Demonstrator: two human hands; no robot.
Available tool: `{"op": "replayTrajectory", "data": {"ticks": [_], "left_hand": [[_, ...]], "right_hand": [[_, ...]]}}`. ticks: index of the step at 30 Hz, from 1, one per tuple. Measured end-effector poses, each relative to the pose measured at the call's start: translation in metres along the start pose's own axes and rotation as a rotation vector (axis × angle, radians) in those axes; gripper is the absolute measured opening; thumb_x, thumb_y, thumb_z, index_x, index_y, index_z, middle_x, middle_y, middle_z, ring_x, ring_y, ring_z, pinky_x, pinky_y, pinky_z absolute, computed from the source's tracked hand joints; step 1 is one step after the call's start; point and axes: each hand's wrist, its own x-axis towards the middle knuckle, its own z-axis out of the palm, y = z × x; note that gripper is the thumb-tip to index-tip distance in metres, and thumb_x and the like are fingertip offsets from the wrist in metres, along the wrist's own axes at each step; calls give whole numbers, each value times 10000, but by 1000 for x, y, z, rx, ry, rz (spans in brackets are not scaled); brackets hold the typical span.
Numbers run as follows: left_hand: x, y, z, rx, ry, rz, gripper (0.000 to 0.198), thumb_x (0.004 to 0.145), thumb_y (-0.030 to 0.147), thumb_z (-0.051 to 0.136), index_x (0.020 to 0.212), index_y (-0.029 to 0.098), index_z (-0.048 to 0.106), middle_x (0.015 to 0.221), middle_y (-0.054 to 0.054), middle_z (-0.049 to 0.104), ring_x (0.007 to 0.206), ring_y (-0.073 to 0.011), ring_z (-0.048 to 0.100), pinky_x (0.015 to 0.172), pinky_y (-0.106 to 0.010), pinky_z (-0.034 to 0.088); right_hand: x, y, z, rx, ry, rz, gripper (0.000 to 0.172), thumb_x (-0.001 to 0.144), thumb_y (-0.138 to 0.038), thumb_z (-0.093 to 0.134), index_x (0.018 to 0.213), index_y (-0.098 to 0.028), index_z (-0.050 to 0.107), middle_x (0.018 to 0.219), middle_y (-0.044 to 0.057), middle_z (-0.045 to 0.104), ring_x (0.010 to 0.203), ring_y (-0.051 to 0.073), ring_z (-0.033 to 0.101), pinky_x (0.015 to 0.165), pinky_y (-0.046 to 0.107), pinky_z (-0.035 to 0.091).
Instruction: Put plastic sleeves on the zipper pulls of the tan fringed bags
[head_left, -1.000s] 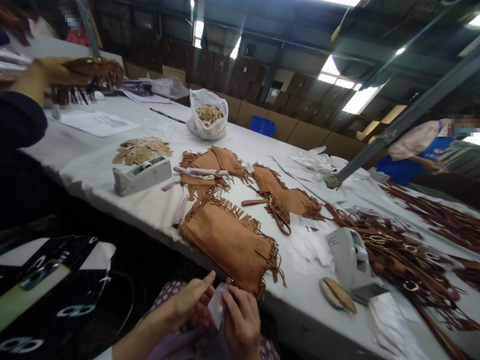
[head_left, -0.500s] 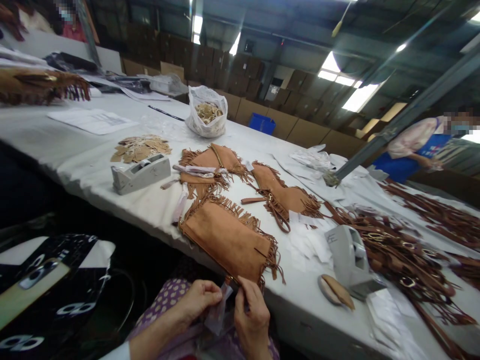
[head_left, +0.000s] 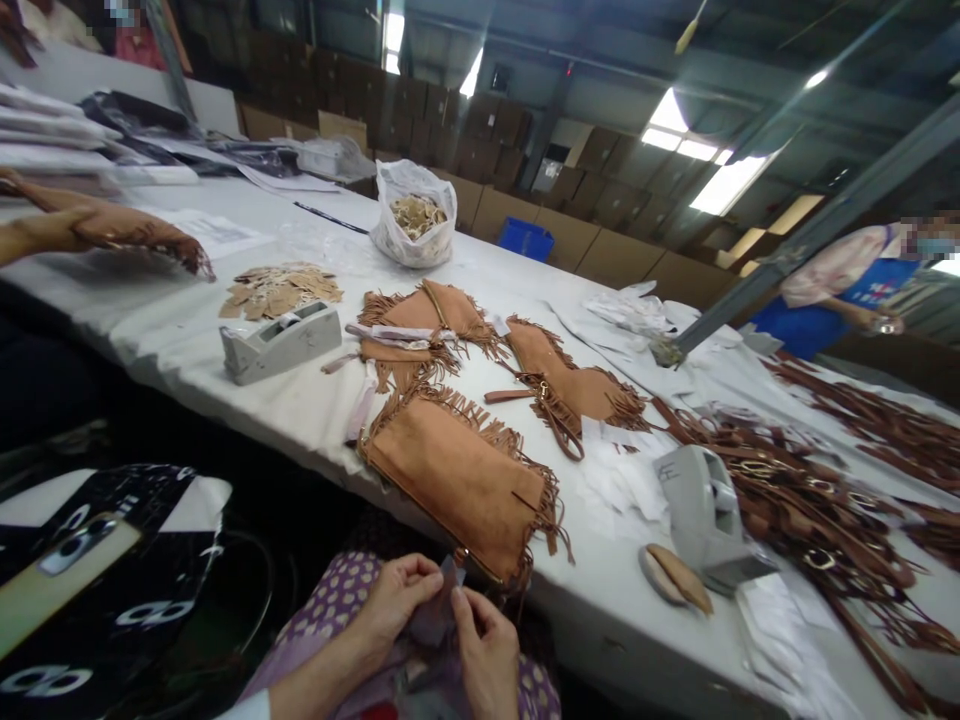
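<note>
A tan fringed suede bag (head_left: 457, 470) lies at the table's near edge, its zipper edge toward me. A thin translucent strip (head_left: 435, 612) hangs by the zipper end, just below the bag's near corner. My left hand (head_left: 397, 605) pinches the strip's left side between thumb and fingers. My right hand (head_left: 486, 640) pinches its right side, fingers curled. Behind lie another fringed bag (head_left: 427, 320) with wrapped zipper parts and a third (head_left: 570, 380) with a wrist strap.
Grey tape dispensers stand left (head_left: 281, 342) and right (head_left: 701, 510). Leather scraps (head_left: 281, 290), a white plastic bag (head_left: 412, 215) and brown straps (head_left: 810, 500) cover parts of the table (head_left: 315, 400). Another person's hand (head_left: 45, 232) holds a fringed piece at left; a person in a blue apron stands at right.
My right hand has moved slightly down and left, away from the bag's corner, nearer my left hand. At the left, another person's hand has come into view on the fringed piece, which has shifted.
</note>
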Motion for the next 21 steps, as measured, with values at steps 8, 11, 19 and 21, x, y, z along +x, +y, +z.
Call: {"op": "replayTrajectory", "data": {"ticks": [8, 11, 19, 21], "left_hand": [[12, -15, -6, 88, 35, 134, 339, 599, 426, 791, 698, 132, 655, 658, -11, 655, 612, -128, 559, 580, -223, 417], [16, -18, -8, 123, 33, 160, 312, 618, 419, 773, 696, 137, 664, 667, -14, 654, 630, -138, 562, 591, -230, 428], [23, -10, 1, 91, 56, 196, 236, 634, 351, 759, 693, 137, 678, 656, -21, 660, 621, -142, 566, 601, -230, 437], [25, -6, 4, 83, 61, 209, 237, 628, 351, 760, 691, 139, 674, 652, -23, 657, 619, -144, 565, 598, -232, 436]], "right_hand": [[-5, 2, 6, -79, 160, -116, 274, 738, -453, 676, 818, -203, 754, 822, 71, 718, 772, 221, 648, 736, 276, 490], [-5, 5, 7, -83, 189, -105, 293, 735, -454, 678, 834, -188, 748, 843, 77, 715, 787, 222, 645, 752, 281, 486], [10, 3, 8, -58, 247, -24, 371, 701, -503, 653, 800, -155, 737, 821, 97, 722, 794, 247, 649, 745, 309, 499], [12, -2, 9, -22, 244, 1, 372, 684, -496, 670, 804, -149, 733, 815, 97, 722, 790, 247, 651, 743, 309, 503]]}}
